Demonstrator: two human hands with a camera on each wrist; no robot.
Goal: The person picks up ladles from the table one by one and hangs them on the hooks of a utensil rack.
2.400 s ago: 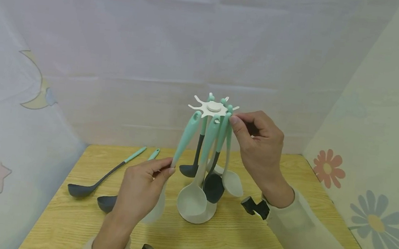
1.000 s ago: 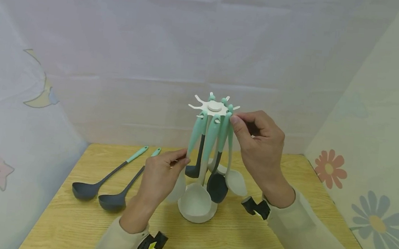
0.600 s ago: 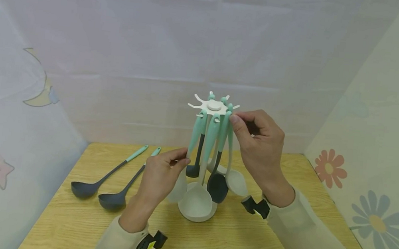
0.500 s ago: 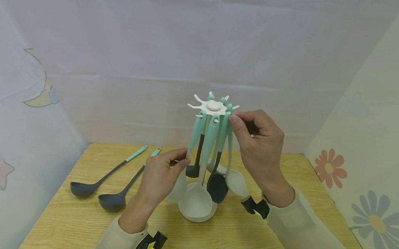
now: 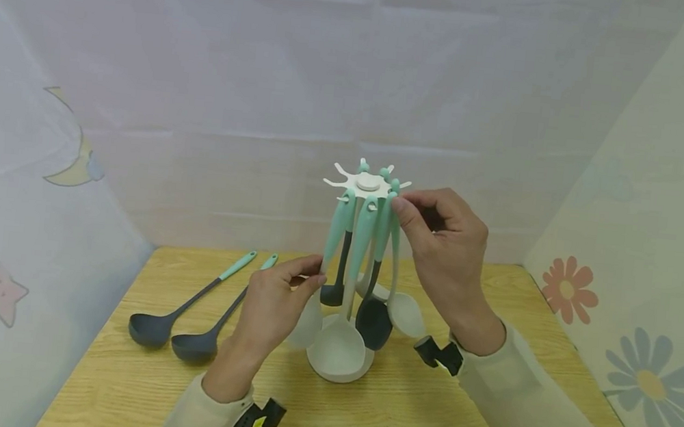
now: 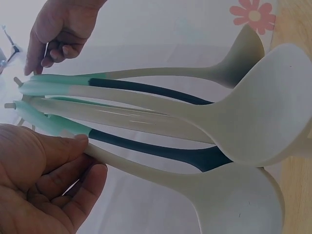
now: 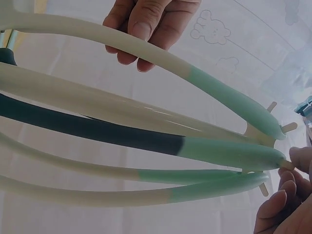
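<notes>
A white utensil rack (image 5: 367, 186) with radiating prongs stands upright on the table, mint-handled utensils hanging from it. My left hand (image 5: 274, 300) pinches a cream ladle (image 6: 141, 168) low on its handle, between thumb and fingertips. The eye of that handle is on a prong at the rack's front left; my hand partly covers the ladle in the head view. At the rack's right side, my right hand (image 5: 447, 241) pinches a prong (image 7: 286, 165) by the handle top of a dark spoon (image 5: 374, 323). Beside it, another cream ladle (image 5: 336, 350) hangs in front.
Two dark ladles (image 5: 151, 329) (image 5: 194, 346) with mint handles lie on the wooden table (image 5: 421, 414) to the left. Behind the rack hang a dark ladle (image 5: 331, 295) and a cream spoon (image 5: 406, 314). Printed cloth walls (image 5: 267, 96) surround the table on three sides.
My left hand has moved right with the cream ladle, and its handle eye has come onto a prong. My right hand has kept its place; both are nearly still over the last second.
</notes>
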